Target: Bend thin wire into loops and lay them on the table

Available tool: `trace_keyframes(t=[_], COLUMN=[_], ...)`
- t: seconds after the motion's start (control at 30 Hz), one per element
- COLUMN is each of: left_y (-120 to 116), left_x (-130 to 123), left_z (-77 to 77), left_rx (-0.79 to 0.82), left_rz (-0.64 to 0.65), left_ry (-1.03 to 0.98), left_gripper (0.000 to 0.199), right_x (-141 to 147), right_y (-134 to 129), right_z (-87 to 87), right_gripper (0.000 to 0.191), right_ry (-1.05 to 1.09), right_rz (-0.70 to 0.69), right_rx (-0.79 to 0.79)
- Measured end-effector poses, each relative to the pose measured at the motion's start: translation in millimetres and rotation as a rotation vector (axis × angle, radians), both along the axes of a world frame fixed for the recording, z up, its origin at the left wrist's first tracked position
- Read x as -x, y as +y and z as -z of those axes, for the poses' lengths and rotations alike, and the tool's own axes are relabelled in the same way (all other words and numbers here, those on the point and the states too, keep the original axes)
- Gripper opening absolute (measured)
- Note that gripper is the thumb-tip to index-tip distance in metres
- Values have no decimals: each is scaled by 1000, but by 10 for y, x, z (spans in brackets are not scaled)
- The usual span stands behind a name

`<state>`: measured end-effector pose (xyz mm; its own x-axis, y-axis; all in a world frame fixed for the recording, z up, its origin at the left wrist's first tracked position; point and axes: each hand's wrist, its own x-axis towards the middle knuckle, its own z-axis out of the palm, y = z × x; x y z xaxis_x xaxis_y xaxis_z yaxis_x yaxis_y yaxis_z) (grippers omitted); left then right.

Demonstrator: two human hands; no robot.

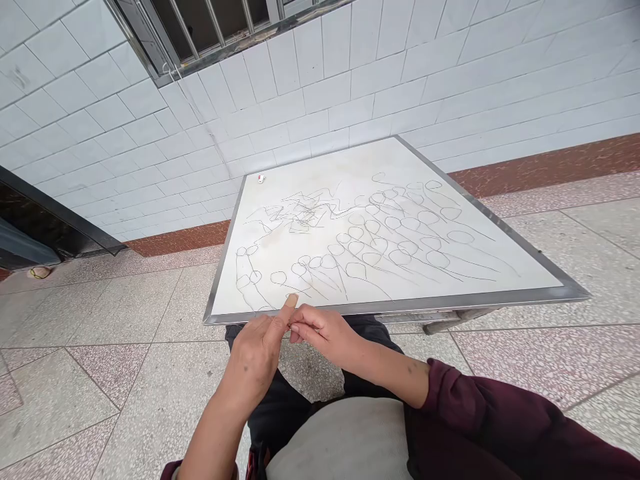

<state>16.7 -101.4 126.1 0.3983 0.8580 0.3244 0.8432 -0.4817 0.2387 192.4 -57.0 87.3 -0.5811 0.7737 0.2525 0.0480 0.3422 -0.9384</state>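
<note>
My left hand (257, 347) and my right hand (325, 333) meet just off the near edge of the white table (425, 160). My right thumb and forefinger pinch a short bit of thin dark wire (289, 327), mostly hidden by the fingers. Curled round its other end, my left hand is closed, with a tan wrap on the raised thumb. Beyond my hands lie many wires with a loop at one end (357, 270), spread over the table's middle and right. Wires with several loops (243, 280) lie at the left, and a tangle of zigzag wires (305, 212) behind them.
A small white and red object (261, 179) sits in the table's far left corner. The table has a grey metal rim (400, 305) and stands near a white tiled wall (320, 87) with a barred window (215, 27). My knees are under its near edge.
</note>
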Motion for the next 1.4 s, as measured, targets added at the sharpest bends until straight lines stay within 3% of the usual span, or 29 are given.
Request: trace_keyframes(t=[0.1,0.23,0.33,0.43,0.57,0.77,0.97,1.1,1.2,1.3,1.4], left_y=[5,11,31,54,72,93,114,89,56,40,56], left_x=[-2,-1,3,6,19,117,211,343,467,472,340], left_z=[0,-17,-28,-45,-79,-90,-127,-187,-237,-273,-291], left_rx=[3,47,97,154,167,145,150,134,109,104,88], left_rz=[-36,-47,-15,62,103,84,59,26,-50,-54,-5], left_ry=[32,141,213,225,220,193,246,321,323,280,297], left_gripper=[58,62,67,71,74,77,81,82,78,75,77], right_x=[-2,-22,-76,-136,-167,-197,-277,-468,-657,-681,-464], right_y=[31,119,196,249,266,253,249,282,323,322,268], right_z=[37,131,127,35,-57,7,19,84,109,18,-153], right_gripper=[16,18,22,24,19,22,25,27,28,23,17], right_ry=[-132,-352,-432,-481,-493,-511,-547,-543,-536,-375,-246], right_rz=[32,61,-27,-146,-173,-79,-68,-37,90,232,158], right_rx=[-207,-654,-882,-977,-1000,-984,-969,-949,-862,-732,-676])
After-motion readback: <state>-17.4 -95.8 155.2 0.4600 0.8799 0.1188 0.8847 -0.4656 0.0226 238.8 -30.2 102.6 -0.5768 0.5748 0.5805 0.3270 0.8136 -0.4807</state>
